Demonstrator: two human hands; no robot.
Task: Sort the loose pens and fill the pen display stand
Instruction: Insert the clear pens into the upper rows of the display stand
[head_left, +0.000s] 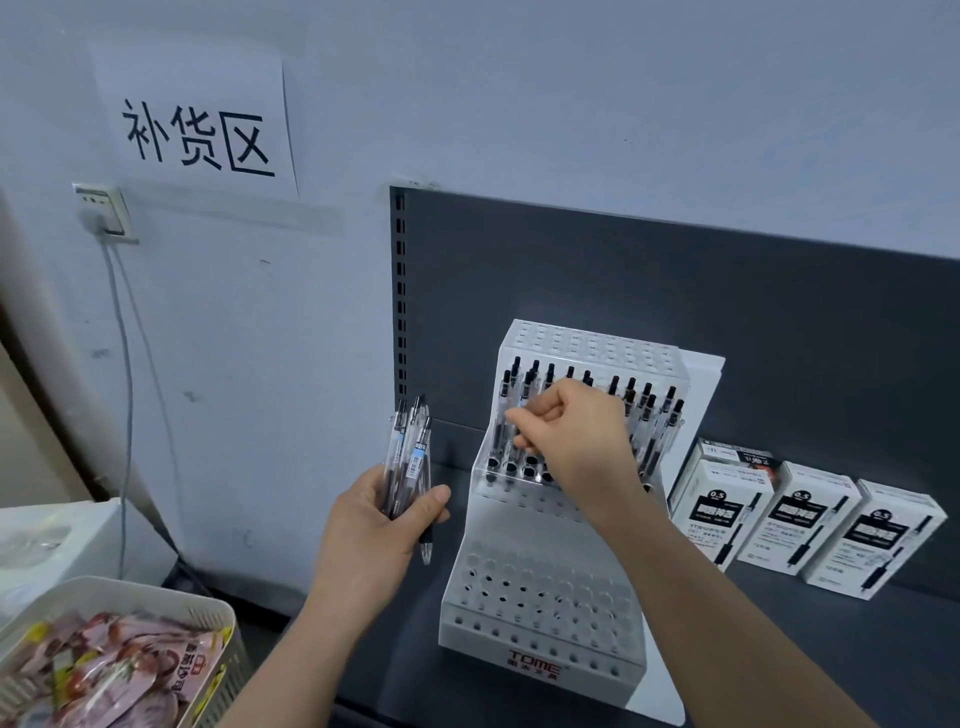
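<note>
1. The stand (540, 587) is a stepped white plastic rack marked TOME. It sits on the dark shelf (779, 660), toward the shelf's left end, with its back near the dark back panel (623, 280).
2. A row of black-capped pens (670, 415) stands upright in the stand's middle step. The lower and top steps show rows of holes.
3. The right hand (576, 441) reaches over the stand to the left part of that row. Its fingers (524, 415) are curled, with their tips against the leftmost pens. The back of the hand hides the grip, so I cannot tell whether a pen is pinched.
4. The right hand and forearm cover the middle of the pen row and cross the stand's right side.
5. The left hand (374, 530) is just left of the stand and clear of it. Its fingers and thumb are wrapped round a bundle (410, 457) of clear pens, caps up and tips poking out below the fist.
6. Three white pen boxes (800, 519) stand in a line on the shelf right of the stand, with a fourth box (737, 452) behind them.
7. At the lower left is a white basket (130, 592) of snack packets, off the shelf's left end.
8. On the wall above are a paper sign (197, 119) and a socket (101, 210) with a cable (124, 389) hanging down.
</note>
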